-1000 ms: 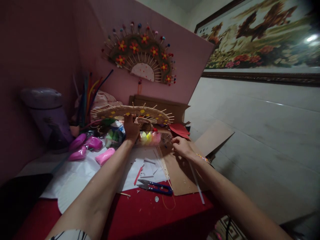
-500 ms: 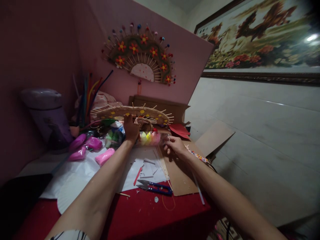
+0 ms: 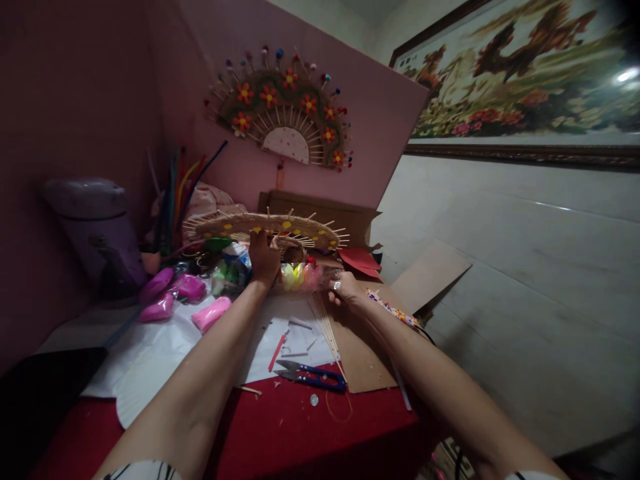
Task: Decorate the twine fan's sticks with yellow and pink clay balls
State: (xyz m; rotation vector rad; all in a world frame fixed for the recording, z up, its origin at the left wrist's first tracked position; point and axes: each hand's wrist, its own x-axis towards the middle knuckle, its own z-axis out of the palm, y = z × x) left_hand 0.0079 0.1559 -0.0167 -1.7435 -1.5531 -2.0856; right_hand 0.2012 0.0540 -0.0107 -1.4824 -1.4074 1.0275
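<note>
My left hand is closed at the lower edge of a half-round woven fan with thin sticks and yellow dots. Its fingertips are partly hidden there. My right hand pinches the end of a clear plastic bag. Soft yellow and pink lumps show through the bag, just under the fan. My left wrist hides part of the pile beside it.
Blue thread snips lie near the red table's front edge. Thin sticks rest by a cardboard sheet. Pink packets and a purple tumbler stand left. A flowered fan hangs behind.
My right hand's fingers have closed more tightly on the end of the plastic bag. My left hand and the woven fan stay nearly in place.
</note>
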